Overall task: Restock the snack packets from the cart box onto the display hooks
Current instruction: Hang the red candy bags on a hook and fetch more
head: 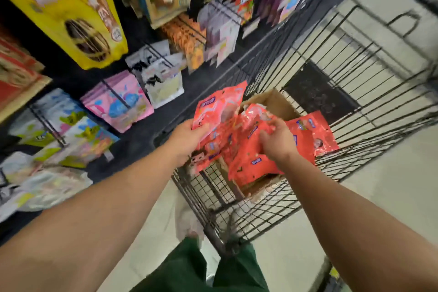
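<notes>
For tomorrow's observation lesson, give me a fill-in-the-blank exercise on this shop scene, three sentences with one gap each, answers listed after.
1. The packets in both hands are mostly ____ in colour.
2. The cardboard box sits inside a wire ____.
3. The left hand holds a packet while the right hand grips packets over the ____.

Missing words: red; cart; box

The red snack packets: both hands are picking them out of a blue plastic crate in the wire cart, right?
Not quite. The head view shows a brown cardboard box, not a blue plastic crate. The rest holds: the left hand and the right hand both hold red snack packets over that box, which sits in the wire cart.
</notes>
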A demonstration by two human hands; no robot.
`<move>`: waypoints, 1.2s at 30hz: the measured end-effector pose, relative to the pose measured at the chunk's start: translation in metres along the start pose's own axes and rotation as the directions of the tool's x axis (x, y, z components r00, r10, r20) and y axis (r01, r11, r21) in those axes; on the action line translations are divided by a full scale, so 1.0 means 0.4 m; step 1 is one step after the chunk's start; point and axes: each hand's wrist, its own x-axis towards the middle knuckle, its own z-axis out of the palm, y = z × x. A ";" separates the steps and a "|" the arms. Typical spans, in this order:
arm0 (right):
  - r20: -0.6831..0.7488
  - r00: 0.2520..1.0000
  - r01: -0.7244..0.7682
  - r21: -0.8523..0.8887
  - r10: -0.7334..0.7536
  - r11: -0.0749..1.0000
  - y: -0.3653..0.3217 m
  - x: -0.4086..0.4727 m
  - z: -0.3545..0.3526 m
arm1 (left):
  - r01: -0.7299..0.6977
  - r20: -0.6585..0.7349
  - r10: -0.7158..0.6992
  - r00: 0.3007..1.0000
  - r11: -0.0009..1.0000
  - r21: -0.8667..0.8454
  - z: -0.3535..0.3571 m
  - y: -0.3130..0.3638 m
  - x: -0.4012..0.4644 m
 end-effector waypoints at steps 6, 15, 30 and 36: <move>0.018 0.991 0.124 0.281 -0.135 0.952 -0.129 -0.128 -0.079 | -0.087 -0.014 0.086 0.996 0.991 -0.104 -0.099 0.039 -0.133; 0.394 0.828 0.325 0.242 -0.399 0.914 -0.180 -0.436 -0.082 | -0.285 -0.263 0.210 0.942 0.913 -0.292 -0.243 -0.082 -0.496; 0.572 0.547 0.572 0.278 -0.611 0.772 -0.313 -1.130 0.374 | -0.328 -0.660 -0.058 0.749 0.833 -0.445 -0.647 -0.590 -1.301; 0.685 0.378 0.526 0.395 -0.623 0.754 -0.368 -1.581 0.721 | -0.380 -0.777 -0.225 0.588 0.771 -0.511 -0.877 -0.892 -1.687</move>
